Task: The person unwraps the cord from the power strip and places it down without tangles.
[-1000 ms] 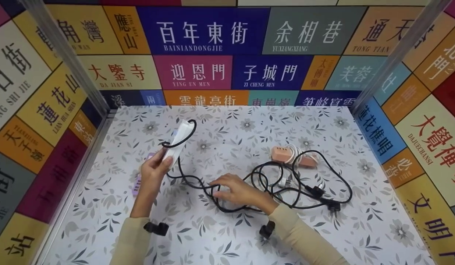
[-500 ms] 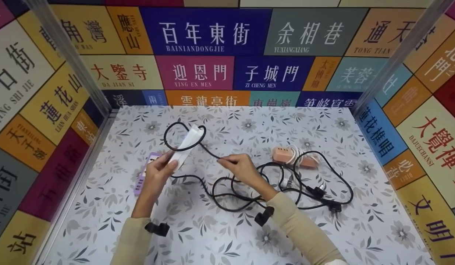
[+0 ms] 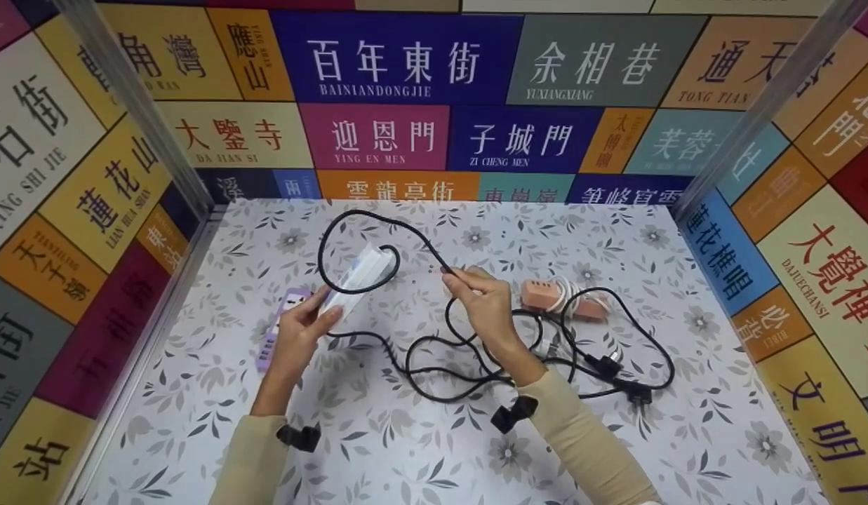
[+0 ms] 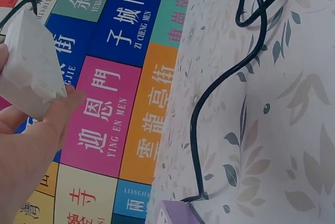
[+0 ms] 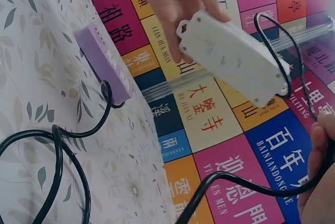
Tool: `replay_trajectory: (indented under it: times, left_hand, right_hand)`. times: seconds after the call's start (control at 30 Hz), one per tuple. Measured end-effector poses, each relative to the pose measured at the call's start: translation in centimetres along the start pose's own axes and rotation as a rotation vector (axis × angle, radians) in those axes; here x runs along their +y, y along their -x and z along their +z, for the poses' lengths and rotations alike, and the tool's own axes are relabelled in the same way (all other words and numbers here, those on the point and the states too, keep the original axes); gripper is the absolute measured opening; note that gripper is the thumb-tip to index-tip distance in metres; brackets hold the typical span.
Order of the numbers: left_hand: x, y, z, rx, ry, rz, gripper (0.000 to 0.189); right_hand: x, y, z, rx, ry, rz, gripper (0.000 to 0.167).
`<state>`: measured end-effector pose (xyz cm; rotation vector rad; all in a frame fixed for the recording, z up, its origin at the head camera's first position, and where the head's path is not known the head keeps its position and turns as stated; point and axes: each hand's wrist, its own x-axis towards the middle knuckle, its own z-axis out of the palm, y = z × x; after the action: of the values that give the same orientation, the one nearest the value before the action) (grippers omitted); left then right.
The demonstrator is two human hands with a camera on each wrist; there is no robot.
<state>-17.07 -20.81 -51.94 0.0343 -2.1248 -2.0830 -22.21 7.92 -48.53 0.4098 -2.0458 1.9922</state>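
My left hand (image 3: 297,335) holds the near end of a white power strip (image 3: 355,279), raised and tilted above the table. The strip's flat underside with a hanging tab shows in the right wrist view (image 5: 230,59). From its far end a black cord (image 3: 321,247) runs in a wide loop across the strip. My right hand (image 3: 488,308) pinches that cord between thumb and fingers, to the right of the strip. Behind my left hand lies a purple power strip (image 3: 267,351), partly hidden; its black cord (image 4: 194,135) leads away over the table.
Black cord lies tangled on the floral tabletop (image 3: 434,449) under and right of my right hand. Two black plugs, one a plug (image 3: 638,393) at the tangle's right, end there. A peach power strip (image 3: 542,296) wrapped in white cord sits behind. Sign-printed walls (image 3: 377,137) surround the table.
My right hand has gone from the tabletop tangle to the strip's cord, then drawn it up and right. The loop around the white strip has widened; my left hand keeps its grip.
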Motion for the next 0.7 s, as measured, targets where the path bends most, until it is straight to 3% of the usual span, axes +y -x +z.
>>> replay_trajectory:
  times: [0.27, 0.47, 0.57, 0.7]
  left_hand:
    - [-0.6, -0.1, -1.0, 0.13, -0.023, -0.014, 0.051]
    - [-1.0, 0.0, -1.7, 0.192, -0.094, -0.013, 0.052]
    - [-1.4, 0.1, -1.7, 0.212, -0.184, 0.01, 0.054]
    - [-2.2, 0.3, -1.7, 0.24, -0.302, 0.051, 0.058]
  right_hand:
    - [-1.1, 1.7, -2.8, -0.043, -0.059, -0.249, 0.019]
    - [-2.5, 1.4, -5.6, -0.216, -0.039, -0.473, 0.027]
    - [-3.2, 1.1, -6.8, -0.3, 0.001, -0.581, 0.028]
    - [-3.6, 1.3, -7.8, -0.386, 0.143, -0.698, 0.027]
